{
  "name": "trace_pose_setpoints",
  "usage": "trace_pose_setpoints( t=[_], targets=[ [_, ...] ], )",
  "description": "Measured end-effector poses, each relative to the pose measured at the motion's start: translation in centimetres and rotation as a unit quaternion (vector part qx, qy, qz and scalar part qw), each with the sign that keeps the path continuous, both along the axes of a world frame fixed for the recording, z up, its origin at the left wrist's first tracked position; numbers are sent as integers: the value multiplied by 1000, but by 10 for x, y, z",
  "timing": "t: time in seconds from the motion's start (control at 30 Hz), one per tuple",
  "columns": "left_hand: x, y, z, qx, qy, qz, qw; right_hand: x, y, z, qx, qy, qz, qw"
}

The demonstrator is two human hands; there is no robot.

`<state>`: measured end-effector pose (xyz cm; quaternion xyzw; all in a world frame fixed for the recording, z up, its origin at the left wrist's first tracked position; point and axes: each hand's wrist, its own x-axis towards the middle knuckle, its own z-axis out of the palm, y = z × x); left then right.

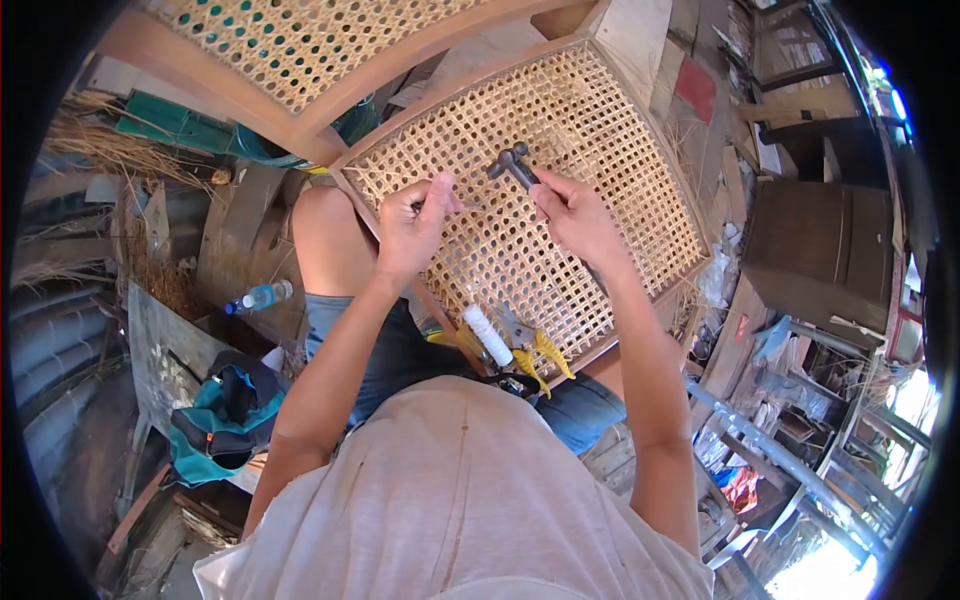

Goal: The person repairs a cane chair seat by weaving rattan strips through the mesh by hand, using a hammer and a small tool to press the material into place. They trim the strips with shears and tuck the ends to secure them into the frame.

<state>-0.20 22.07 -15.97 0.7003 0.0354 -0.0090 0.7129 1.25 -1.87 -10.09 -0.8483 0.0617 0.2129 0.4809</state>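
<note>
A chair seat of woven cane (530, 220) in a wooden frame lies across my lap. Over its right part, my right hand (580, 225) is wrapped round a small hammer (513, 165), whose dark head points up and left. To the left, my left hand (415, 230) is closed above the cane, thumb against fingers; whatever it pinches is too small to make out. Near the front edge of the seat lie a white plastic bottle (487, 334) and pliers with yellow handles (545, 350).
The chair's cane back (300, 50) rises beyond the seat. On the left are a water bottle (265, 296), a teal and black bag (225, 420) and loose cane strands (120, 140). A brown cabinet (815, 245) and scattered scraps are on the right.
</note>
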Motion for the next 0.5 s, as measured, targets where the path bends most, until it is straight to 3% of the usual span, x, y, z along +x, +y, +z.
trace_pose_setpoints(
  t=[0.13,0.2,0.27,0.3,0.5],
  targets=[
    [1,0,4,23,-22,-14,999,-12,7,-19,1,-30,52,998],
    [3,1,9,12,-16,-21,1000,-10,1,-14,-9,12,78,997],
    [1,7,16,-8,-19,8,1000,-9,0,-4,-19,43,-6,999],
    [-1,8,20,-29,-19,37,999,-7,1,-8,-27,-19,-4,999],
    [-1,14,-2,25,-4,42,999,0,18,-20,15,-36,2,999]
  ],
)
